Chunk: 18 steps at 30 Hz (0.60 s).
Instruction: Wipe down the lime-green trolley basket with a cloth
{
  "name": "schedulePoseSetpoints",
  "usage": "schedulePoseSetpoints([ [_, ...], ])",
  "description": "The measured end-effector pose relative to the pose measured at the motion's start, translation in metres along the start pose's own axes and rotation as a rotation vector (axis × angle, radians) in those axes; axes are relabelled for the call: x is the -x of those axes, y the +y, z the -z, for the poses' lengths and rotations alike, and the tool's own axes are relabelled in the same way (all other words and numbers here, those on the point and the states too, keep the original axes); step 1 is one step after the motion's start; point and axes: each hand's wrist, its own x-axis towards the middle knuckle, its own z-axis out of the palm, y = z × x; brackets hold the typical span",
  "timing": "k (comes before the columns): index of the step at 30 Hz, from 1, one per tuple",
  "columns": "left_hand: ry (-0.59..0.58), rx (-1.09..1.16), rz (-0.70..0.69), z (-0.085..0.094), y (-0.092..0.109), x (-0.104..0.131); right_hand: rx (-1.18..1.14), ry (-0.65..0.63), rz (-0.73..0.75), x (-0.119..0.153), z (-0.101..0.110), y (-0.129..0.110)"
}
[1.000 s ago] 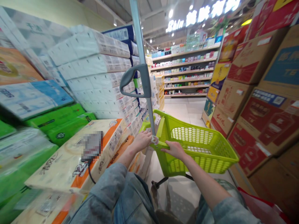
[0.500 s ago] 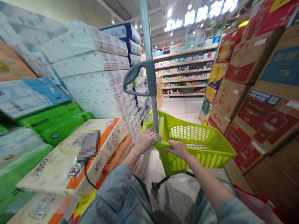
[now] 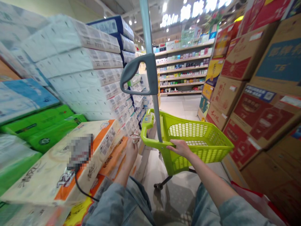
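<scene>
The left hand (image 3: 131, 150) is on the left of the green cart (image 3: 168, 161), and its fingers are bent narrow around a crumpled pale cloth (image 3: 135, 137). The cloth comes out at the far end of these fingers, on their right side, just beside the left end of the cart's handle bar (image 3: 144, 133); whether it touches the bar, I cannot tell. The right hand (image 3: 180, 148) holds the near rim of the cart, with the fingers laid over it; the basket lies far and right from these fingertips. Between the two hands, nearer to the right one, a grey pole (image 3: 158, 117) rises from the cart, and a grey loop grip (image 3: 154, 75) sits on it, above both hands. Near and left of the left hand lies a cream pack (image 3: 94, 128) with an orange band. Far on the right, cartons (image 3: 261, 117) are stacked.
</scene>
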Motion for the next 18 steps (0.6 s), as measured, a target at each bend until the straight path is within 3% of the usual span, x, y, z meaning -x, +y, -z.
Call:
schedulePoseSetpoints([
  [2, 0.067, 0.110, 0.122, 0.002, -0.001, 0.001, -0.005, -0.003, -0.011, 0.001, 0.002, 0.002],
  [4, 0.073, 0.191, 0.129, 0.000, 0.009, -0.001, -0.001, -0.009, -0.016, 0.001, 0.003, 0.003],
  [6, -0.030, 0.174, 0.018, -0.007, 0.027, -0.004, 0.007, -0.015, -0.018, 0.001, 0.004, 0.004],
  [8, -0.172, 0.019, -0.160, -0.016, 0.044, -0.008, 0.011, -0.015, -0.022, 0.000, 0.004, 0.004],
  [10, -0.209, -0.162, -0.240, -0.024, 0.056, -0.013, 0.013, -0.015, -0.029, 0.000, 0.004, 0.004],
  [13, -0.268, -0.339, -0.301, -0.030, 0.059, -0.023, 0.019, -0.014, -0.039, -0.001, 0.003, 0.004],
  [18, -0.345, -0.415, -0.315, -0.034, 0.053, -0.038, -0.018, -0.042, -0.103, -0.003, 0.001, 0.006],
])
